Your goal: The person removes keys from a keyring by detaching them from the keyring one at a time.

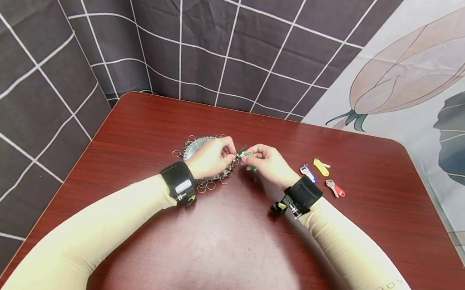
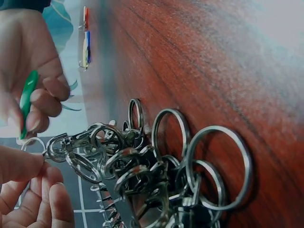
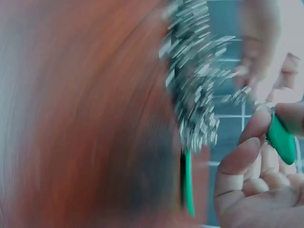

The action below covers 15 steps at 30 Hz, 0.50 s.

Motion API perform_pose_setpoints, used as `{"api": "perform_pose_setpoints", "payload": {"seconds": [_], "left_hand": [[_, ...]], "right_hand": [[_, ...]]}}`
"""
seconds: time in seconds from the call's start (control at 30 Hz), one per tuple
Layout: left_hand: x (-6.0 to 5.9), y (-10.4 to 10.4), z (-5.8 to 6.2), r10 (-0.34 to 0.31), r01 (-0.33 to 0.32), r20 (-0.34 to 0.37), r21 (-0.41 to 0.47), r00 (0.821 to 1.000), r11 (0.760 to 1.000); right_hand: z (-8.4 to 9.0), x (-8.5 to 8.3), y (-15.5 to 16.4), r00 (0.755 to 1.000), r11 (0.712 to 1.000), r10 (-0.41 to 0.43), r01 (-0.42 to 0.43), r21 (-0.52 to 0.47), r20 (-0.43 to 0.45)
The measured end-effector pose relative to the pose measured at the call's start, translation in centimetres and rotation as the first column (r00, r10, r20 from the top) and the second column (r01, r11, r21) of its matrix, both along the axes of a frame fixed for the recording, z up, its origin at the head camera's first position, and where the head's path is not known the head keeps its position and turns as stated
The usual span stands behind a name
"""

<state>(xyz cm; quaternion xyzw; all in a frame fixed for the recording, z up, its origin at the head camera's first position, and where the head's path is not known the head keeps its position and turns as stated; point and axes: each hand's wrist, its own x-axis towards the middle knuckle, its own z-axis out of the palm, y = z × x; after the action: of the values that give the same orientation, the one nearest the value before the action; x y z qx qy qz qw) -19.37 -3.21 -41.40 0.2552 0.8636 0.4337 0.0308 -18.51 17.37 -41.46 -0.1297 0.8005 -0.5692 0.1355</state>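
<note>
A pile of metal key rings [image 1: 209, 179] [image 2: 156, 161] [image 3: 194, 95] lies on the dark red table [image 1: 224, 253]. My left hand [image 1: 215, 155] [image 2: 23, 185] pinches one small ring [image 2: 33, 142] at the pile's edge. My right hand [image 1: 266, 161] [image 2: 33, 71] [image 3: 266, 161] pinches a green-headed key [image 1: 245, 154] [image 2: 27, 99] [image 3: 281, 140] and holds it against that ring. A second green piece [image 1: 253, 168] [image 3: 188, 183] lies on the table under the right hand. The right wrist view is blurred.
Three more keys lie to the right of my hands: a blue one [image 1: 307, 173], a yellow one [image 1: 321, 166] and a red one [image 1: 335, 188]. A checked dark curtain [image 1: 224, 39] hangs behind the table's far edge.
</note>
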Motion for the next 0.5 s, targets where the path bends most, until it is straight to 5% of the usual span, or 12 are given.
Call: {"api": "perform_pose_setpoints", "payload": {"seconds": [0.17,0.5], "left_hand": [[0.10,0.04,-0.18,0.019,-0.019,0.003,-0.003,1.000,1.000],[0.12,-0.12,-0.17,-0.018,0.019,0.063,-0.023,0.998,1.000]], "right_hand": [[-0.62,-0.26,-0.25,0.967,0.953,-0.012,0.088,-0.291,0.253],[-0.56,-0.05,-0.44,0.920,0.894,0.060,0.123,-0.431,0.388]]}}
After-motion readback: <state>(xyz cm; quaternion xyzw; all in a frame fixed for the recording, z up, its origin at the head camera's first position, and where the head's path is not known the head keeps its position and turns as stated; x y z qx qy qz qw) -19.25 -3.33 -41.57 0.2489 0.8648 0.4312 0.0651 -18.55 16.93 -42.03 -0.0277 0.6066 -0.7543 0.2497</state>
